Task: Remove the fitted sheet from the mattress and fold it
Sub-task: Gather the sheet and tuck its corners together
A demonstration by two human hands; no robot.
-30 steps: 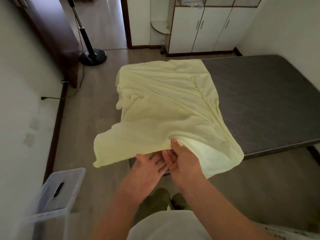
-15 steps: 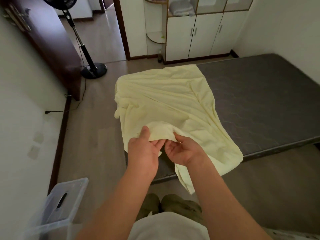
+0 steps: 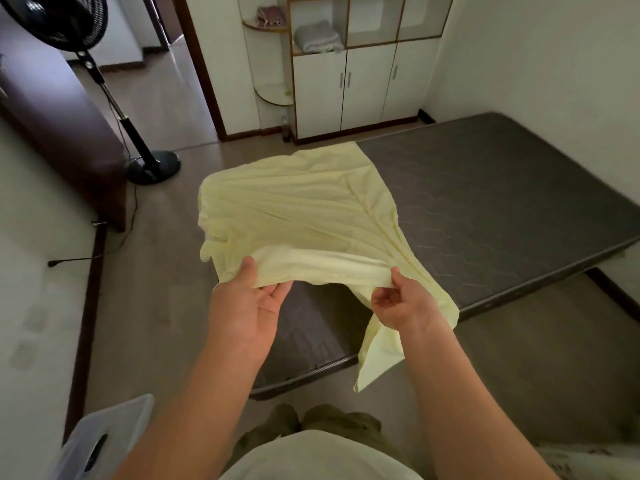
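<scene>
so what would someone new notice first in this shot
The pale yellow sheet, lifted mid-frame, its near edge gripped by the left hand and pinched by the right hand. Behind and to the right lies the bare dark mattress, low on the floor. A black fan stands at far left.

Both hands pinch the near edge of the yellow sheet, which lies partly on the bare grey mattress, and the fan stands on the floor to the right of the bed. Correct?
Not quite. In the head view the fan stands to the left of the mattress. The rest holds: the left hand and right hand pinch the sheet.
</scene>
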